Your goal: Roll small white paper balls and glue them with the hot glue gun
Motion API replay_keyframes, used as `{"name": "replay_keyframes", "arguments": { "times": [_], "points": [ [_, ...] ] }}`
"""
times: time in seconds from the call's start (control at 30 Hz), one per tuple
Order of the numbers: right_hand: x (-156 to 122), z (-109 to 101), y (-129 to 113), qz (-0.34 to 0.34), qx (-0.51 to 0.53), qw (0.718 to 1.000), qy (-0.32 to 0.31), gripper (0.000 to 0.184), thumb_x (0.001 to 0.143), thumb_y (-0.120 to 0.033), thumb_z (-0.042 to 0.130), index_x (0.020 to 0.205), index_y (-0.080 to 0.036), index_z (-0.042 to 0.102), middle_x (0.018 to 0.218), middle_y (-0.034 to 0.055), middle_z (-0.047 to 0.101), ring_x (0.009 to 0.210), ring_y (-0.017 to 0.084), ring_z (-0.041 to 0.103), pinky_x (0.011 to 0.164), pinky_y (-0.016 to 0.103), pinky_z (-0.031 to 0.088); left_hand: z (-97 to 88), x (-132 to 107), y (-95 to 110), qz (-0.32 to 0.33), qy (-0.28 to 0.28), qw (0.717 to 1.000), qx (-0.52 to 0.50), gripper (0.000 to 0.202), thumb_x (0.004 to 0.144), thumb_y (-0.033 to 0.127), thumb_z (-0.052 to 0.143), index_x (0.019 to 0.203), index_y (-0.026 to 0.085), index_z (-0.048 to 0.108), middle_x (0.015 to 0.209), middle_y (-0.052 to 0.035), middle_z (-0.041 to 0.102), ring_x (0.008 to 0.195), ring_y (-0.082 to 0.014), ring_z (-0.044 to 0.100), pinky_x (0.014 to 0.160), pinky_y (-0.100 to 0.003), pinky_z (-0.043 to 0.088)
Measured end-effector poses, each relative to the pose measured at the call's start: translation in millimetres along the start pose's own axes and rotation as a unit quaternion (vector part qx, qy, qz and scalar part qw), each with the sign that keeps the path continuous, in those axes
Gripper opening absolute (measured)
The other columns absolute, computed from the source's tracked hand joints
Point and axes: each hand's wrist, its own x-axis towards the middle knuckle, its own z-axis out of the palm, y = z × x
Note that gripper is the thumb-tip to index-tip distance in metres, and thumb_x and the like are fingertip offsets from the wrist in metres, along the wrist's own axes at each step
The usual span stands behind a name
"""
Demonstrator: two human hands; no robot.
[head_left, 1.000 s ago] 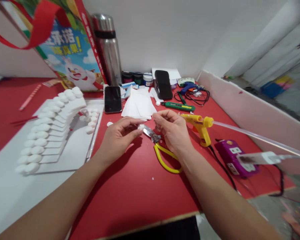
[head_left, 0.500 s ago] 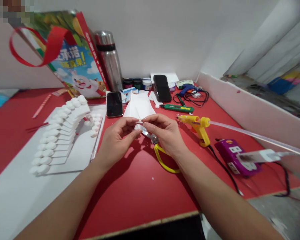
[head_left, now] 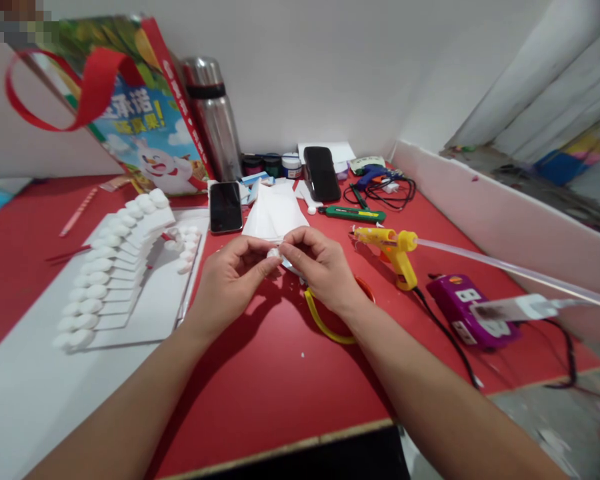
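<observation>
The red bench [head_left: 260, 373] is carrying everything in view. A large white board [head_left: 25, 393] is lying across its left part. A stepped white model [head_left: 115, 267], edged with rows of rounded white pieces, is resting on that board. A printed gift bag [head_left: 130, 120] with a red ribbon handle is leaning at the rear left. A steel flask [head_left: 215, 120] is standing upright just beside it on the right.

A stack of white paper [head_left: 275, 210] is lying behind the hands, between a dark phone [head_left: 225, 207] on its left and a black case [head_left: 321, 173] farther back on its right. A purple power strip [head_left: 467, 310] is sitting near the right edge. A yellow glue gun [head_left: 393, 247] is standing just to its left, nozzle pointing toward the hands. A green utility knife [head_left: 353, 213] is lying between the yellow glue gun and the black case.

Yellow-handled scissors [head_left: 323, 320] are lying on the bench, partly hidden under the right hand [head_left: 320, 270]. The left hand [head_left: 230, 280] and the right hand are meeting above the middle of the bench, in front of the stack of white paper.

The fingers of both hands are pinching a small white piece [head_left: 273, 253]. The left thumb and forefinger are gripping it from the left, and the right fingertips are pressing on it from the right. The small white piece is being held clear of the bench, between the two sets of fingertips.
</observation>
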Motion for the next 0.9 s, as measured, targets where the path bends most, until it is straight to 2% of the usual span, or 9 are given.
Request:
{"name": "replay_keyframes", "arguments": {
  "times": [0.13, 0.23, 0.3, 0.4, 0.5, 0.57, 0.67, 0.77, 0.9],
  "points": [
    [0, 1, 0, 0.033, 0.099, 0.995, 0.001, 0.030, 0.088, -0.045, 0.076, 0.084, -0.020, 0.060, 0.066, -0.0061, 0.049, 0.057, 0.008, 0.040, 0.055, 0.024, 0.034, -0.1, 2, -3, -0.019, 0.009, 0.999, -0.029, 0.023, 0.087, 0.035, 0.080, 0.098, 0.017, 0.070, 0.078, -0.0017, 0.075, 0.070, -0.0161, 0.073, 0.071, -0.027, 0.060],
    [4, 0, -2, 0.045, 0.227, 0.973, 0.029, 0.039, 0.083, -0.046, 0.081, 0.073, -0.019, 0.055, 0.065, -0.0065, 0.046, 0.055, 0.006, 0.038, 0.055, 0.023, 0.032, -1.6, 4, -7, -0.021, 0.012, 0.999, -0.047, 0.023, 0.085, 0.033, 0.081, 0.098, 0.017, 0.069, 0.083, -0.0021, 0.076, 0.074, -0.0164, 0.075, 0.075, -0.028, 0.061],
    [7, -2, -3, 0.053, 0.261, 0.963, 0.047, 0.044, 0.080, -0.046, 0.084, 0.067, -0.018, 0.052, 0.065, -0.0061, 0.047, 0.053, 0.005, 0.037, 0.053, 0.023, 0.030, -3.4, 4, -8, -0.015, 0.010, 0.999, -0.045, 0.024, 0.084, 0.032, 0.082, 0.100, 0.017, 0.070, 0.087, -0.0027, 0.077, 0.079, -0.0170, 0.076, 0.078, -0.029, 0.061],
    [9, -6, -2, 0.075, 0.252, 0.963, 0.058, 0.047, 0.079, -0.047, 0.084, 0.061, -0.018, 0.052, 0.058, -0.0064, 0.045, 0.047, 0.005, 0.032, 0.048, 0.023, 0.025, -8.8, 7, -4, -0.006, -0.008, 1.000, -0.007, 0.025, 0.084, 0.032, 0.081, 0.104, 0.019, 0.071, 0.093, -0.0036, 0.077, 0.085, -0.0185, 0.076, 0.082, -0.030, 0.060],
    [10, -8, 2, 0.087, 0.230, 0.966, 0.081, 0.043, 0.077, -0.046, 0.084, 0.060, -0.017, 0.057, 0.058, -0.0046, 0.050, 0.047, 0.006, 0.037, 0.047, 0.024, 0.026, -19.4, 11, 3, -0.003, -0.037, 0.995, 0.091, 0.025, 0.086, 0.034, 0.078, 0.105, 0.019, 0.072, 0.097, -0.0048, 0.076, 0.088, -0.0203, 0.074, 0.081, -0.032, 0.058],
    [11, -9, 4, 0.086, 0.218, 0.967, 0.102, 0.036, 0.075, -0.040, 0.084, 0.061, -0.017, 0.060, 0.058, -0.0039, 0.053, 0.048, 0.006, 0.039, 0.048, 0.023, 0.027, -29.1, 14, 6, 0.009, -0.053, 0.981, 0.188, 0.022, 0.089, 0.037, 0.074, 0.102, 0.019, 0.073, 0.093, -0.0042, 0.075, 0.083, -0.0199, 0.073, 0.079, -0.033, 0.055],
    [11, -10, 6, 0.083, 0.214, 0.966, 0.117, 0.034, 0.075, -0.029, 0.081, 0.057, -0.018, 0.055, 0.051, -0.0065, 0.045, 0.044, 0.005, 0.031, 0.046, 0.024, 0.022, -43.4, 15, 6, 0.038, -0.064, 0.952, 0.298, 0.019, 0.090, 0.037, 0.071, 0.097, 0.019, 0.074, 0.088, -0.0036, 0.074, 0.078, -0.0187, 0.069, 0.076, -0.033, 0.051],
    [8, -9, 6, 0.073, 0.188, 0.974, 0.101, 0.035, 0.078, -0.029, 0.080, 0.057, -0.019, 0.054, 0.049, -0.0071, 0.044, 0.044, 0.005, 0.033, 0.046, 0.023, 0.023, -50.0, 11, 7, 0.034, -0.078, 0.949, 0.303, 0.020, 0.092, 0.038, 0.069, 0.097, 0.020, 0.075, 0.092, -0.0035, 0.075, 0.080, -0.0188, 0.069, 0.076, -0.032, 0.050],
    [3, 0, 6, 0.047, 0.111, 0.993, 0.016, 0.018, 0.076, -0.031, 0.085, 0.080, -0.019, 0.074, 0.065, -0.0029, 0.064, 0.056, 0.008, 0.051, 0.055, 0.024, 0.039, -41.8, 2, 13, 0.034, -0.080, 0.963, 0.256, 0.020, 0.093, 0.039, 0.069, 0.102, 0.022, 0.076, 0.099, -0.0031, 0.077, 0.085, -0.0189, 0.070, 0.078, -0.031, 0.051]
  ]
}}
